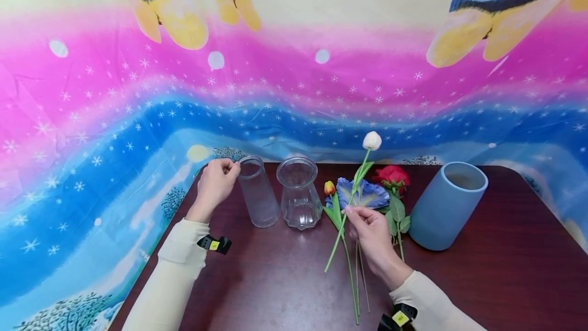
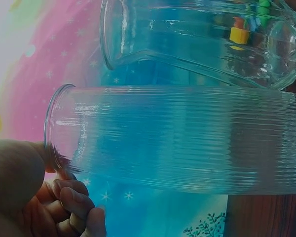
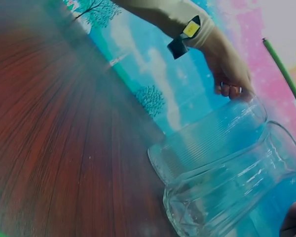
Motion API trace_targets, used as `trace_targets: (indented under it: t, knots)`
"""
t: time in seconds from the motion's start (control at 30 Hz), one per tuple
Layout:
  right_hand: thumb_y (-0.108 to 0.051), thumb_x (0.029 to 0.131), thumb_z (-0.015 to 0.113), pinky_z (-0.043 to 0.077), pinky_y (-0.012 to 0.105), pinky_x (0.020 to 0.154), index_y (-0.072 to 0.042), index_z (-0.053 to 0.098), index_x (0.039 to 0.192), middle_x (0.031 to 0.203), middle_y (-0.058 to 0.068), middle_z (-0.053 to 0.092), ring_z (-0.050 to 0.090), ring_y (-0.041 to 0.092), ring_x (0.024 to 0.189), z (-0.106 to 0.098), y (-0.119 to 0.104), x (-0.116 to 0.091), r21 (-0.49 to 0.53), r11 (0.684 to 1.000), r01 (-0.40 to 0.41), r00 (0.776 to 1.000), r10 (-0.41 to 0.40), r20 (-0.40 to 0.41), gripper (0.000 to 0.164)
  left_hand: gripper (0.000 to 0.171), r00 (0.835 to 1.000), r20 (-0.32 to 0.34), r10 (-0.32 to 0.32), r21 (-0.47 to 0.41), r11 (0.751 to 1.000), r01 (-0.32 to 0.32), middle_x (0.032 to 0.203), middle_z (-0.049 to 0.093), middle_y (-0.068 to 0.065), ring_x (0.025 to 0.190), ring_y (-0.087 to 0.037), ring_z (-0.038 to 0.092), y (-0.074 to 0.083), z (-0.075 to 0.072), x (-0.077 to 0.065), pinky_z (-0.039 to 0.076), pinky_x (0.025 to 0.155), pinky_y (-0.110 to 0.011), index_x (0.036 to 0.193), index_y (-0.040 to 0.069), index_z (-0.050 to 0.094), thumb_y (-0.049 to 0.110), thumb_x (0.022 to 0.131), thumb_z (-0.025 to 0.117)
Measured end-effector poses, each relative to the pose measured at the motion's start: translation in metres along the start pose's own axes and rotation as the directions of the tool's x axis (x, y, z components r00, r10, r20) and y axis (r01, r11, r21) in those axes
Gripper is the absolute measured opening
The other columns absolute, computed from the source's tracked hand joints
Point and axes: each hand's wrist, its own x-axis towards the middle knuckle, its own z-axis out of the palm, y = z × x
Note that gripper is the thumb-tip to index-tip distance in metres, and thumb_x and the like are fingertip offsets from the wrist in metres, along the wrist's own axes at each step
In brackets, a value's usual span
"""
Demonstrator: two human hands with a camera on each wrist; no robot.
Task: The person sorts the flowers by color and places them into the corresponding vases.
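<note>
My left hand (image 1: 214, 188) pinches the rim of a tall ribbed glass vase (image 1: 261, 201) between thumb and fingers. In the left wrist view the thumb lies at the lip of this vase (image 2: 153, 138), with the other fingers curled below. My right hand (image 1: 373, 236) pinches the green stem of a white tulip (image 1: 372, 141), bloom up and stem end slanting down to the left. Between the hands stands a clear glass vase (image 1: 300, 201) with a flared neck. The lower stem (image 3: 286, 76) shows at the edge of the right wrist view.
Behind the right hand lie an orange-yellow tulip (image 1: 329, 188), a blue-violet flower (image 1: 367, 194) and a red rose (image 1: 392, 175). A blue vase (image 1: 441, 213) stands at the right of the dark wooden table (image 1: 275, 280). A printed cloth (image 1: 294, 65) hangs behind.
</note>
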Motion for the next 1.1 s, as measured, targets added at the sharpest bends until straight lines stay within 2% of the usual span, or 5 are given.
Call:
trace_targets:
  t: [0.4, 0.57, 0.7, 0.93, 1.1]
  knots:
    - [-0.006, 0.098, 0.063, 0.021, 0.03, 0.048, -0.022, 0.076, 0.082, 0.055, -0.009, 0.046, 0.035, 0.003, 0.047, 0.01, -0.013, 0.003, 0.027, 0.992, 0.127, 0.989, -0.124, -0.083, 0.026, 0.037, 1.0, 0.016, -0.006, -0.027, 1.0, 0.006, 0.058, 0.041, 0.004, 0.058, -0.022, 0.044, -0.003, 0.001, 0.0, 0.029, 0.053, -0.032, 0.069, 0.017, 0.048, 0.033, 0.101, 0.052]
    - [-0.003, 0.096, 0.065, 0.033, 0.019, 0.047, -0.014, 0.075, 0.083, 0.058, -0.009, 0.055, 0.04, 0.003, 0.047, 0.016, -0.019, 0.008, -0.022, 0.981, 0.192, 0.967, -0.193, -0.164, 0.019, 0.037, 1.0, 0.012, 0.0, -0.038, 0.999, 0.001, 0.058, 0.04, 0.003, 0.057, -0.023, 0.044, -0.002, 0.001, 0.001, 0.028, 0.051, -0.031, 0.069, 0.017, 0.047, 0.033, 0.102, 0.051]
    - [-0.001, 0.095, 0.066, 0.031, 0.02, 0.046, -0.006, 0.073, 0.083, 0.053, -0.008, 0.049, 0.038, 0.002, 0.045, 0.019, -0.019, 0.011, -0.025, 0.964, 0.265, 0.944, -0.264, -0.195, 0.015, 0.038, 1.0, 0.011, 0.001, -0.042, 0.999, -0.001, 0.058, 0.039, 0.003, 0.056, -0.023, 0.044, -0.003, 0.002, 0.001, 0.027, 0.051, -0.031, 0.068, 0.017, 0.046, 0.033, 0.102, 0.051]
    - [0.005, 0.092, 0.067, 0.033, 0.018, 0.049, 0.016, 0.068, 0.085, 0.068, -0.015, 0.067, 0.043, -0.004, 0.053, 0.022, -0.022, 0.014, -0.121, 0.874, 0.47, 0.852, -0.485, -0.196, 0.013, 0.037, 1.0, 0.015, -0.003, -0.053, 0.999, 0.003, 0.058, 0.039, 0.003, 0.056, -0.023, 0.044, -0.003, 0.002, 0.0, 0.028, 0.05, -0.031, 0.068, 0.017, 0.046, 0.033, 0.102, 0.051]
    - [0.006, 0.09, 0.068, 0.029, 0.024, 0.046, 0.017, 0.068, 0.085, 0.06, -0.015, 0.057, 0.037, -0.002, 0.049, 0.025, -0.027, 0.016, -0.144, 0.823, 0.549, 0.804, -0.568, -0.178, 0.012, 0.037, 1.0, 0.017, 0.002, -0.063, 0.998, -0.001, 0.058, 0.039, 0.003, 0.056, -0.024, 0.043, -0.003, 0.001, 0.0, 0.027, 0.05, -0.03, 0.069, 0.016, 0.046, 0.033, 0.102, 0.051]
